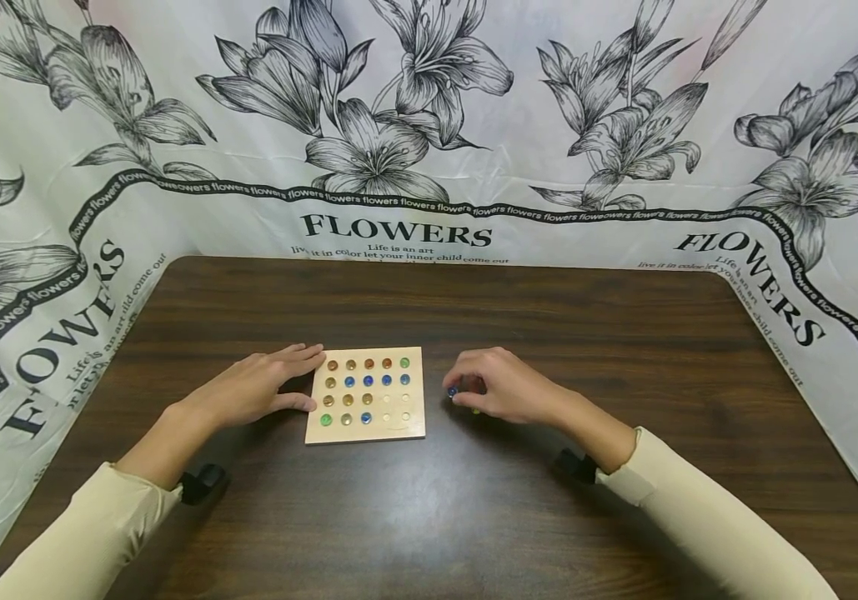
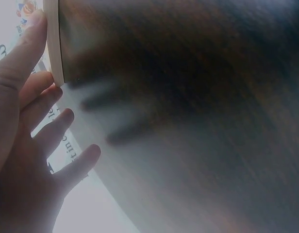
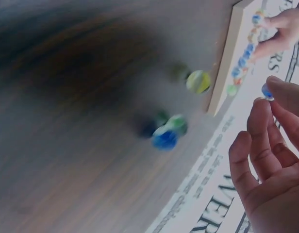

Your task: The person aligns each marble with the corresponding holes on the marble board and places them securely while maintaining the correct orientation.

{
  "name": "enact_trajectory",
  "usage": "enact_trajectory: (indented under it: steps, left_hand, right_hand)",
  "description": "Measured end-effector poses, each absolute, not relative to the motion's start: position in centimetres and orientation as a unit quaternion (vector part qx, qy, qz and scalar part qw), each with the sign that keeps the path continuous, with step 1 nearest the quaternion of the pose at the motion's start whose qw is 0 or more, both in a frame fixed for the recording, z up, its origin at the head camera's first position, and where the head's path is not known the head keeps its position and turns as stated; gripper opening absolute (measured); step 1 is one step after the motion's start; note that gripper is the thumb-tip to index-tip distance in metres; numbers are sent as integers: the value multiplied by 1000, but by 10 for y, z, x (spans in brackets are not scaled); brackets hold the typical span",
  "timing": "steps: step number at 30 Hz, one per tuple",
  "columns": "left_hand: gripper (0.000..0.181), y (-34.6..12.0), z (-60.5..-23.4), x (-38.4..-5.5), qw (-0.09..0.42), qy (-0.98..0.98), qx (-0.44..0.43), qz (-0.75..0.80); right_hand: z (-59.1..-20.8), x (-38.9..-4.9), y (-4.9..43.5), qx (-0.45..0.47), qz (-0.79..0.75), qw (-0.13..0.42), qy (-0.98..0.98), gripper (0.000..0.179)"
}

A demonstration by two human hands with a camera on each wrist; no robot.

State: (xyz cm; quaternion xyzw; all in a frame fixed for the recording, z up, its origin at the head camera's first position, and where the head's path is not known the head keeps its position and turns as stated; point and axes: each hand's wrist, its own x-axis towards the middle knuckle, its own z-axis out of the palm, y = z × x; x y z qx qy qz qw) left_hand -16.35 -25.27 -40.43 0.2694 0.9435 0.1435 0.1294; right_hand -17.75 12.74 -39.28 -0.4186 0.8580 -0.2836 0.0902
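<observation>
A pale wooden board [image 1: 415, 429] lies on the table with rows of amber, blue and green marbles in its hollows. Bare hollows show at its front right. My left hand [image 1: 263, 385] rests against the board's left edge, fingers extended and thumb apart. To the right of the board, my right hand [image 1: 504, 387] pinches a blue marble [image 3: 267, 91] between thumb and fingertips, above the table. In the right wrist view, a yellow marble [image 3: 198, 81], a green marble [image 3: 178, 124] and another blue marble [image 3: 164, 139] lie loose on the table. In the head view my right hand mostly hides them.
The dark wood-grain table [image 1: 429, 517] stretches around the board on all sides. A white cloth [image 1: 586, 237] printed with flowers and lettering hangs beyond its back and side edges. Dark wrist straps [image 1: 203, 483] sit at both sleeves.
</observation>
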Motion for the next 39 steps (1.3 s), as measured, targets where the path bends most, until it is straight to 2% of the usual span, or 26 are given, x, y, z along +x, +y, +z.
enact_trajectory:
  steps: [20,39]
  left_hand:
    - [76,-255,-405,-163,117,940,281,156]
    - [76,-257,-404,-160,121,938,283,160]
  right_hand:
    - [-404,-179,55,-438,-251,85,859,16]
    - [-414,-175,34,-433,-204,54,876,14]
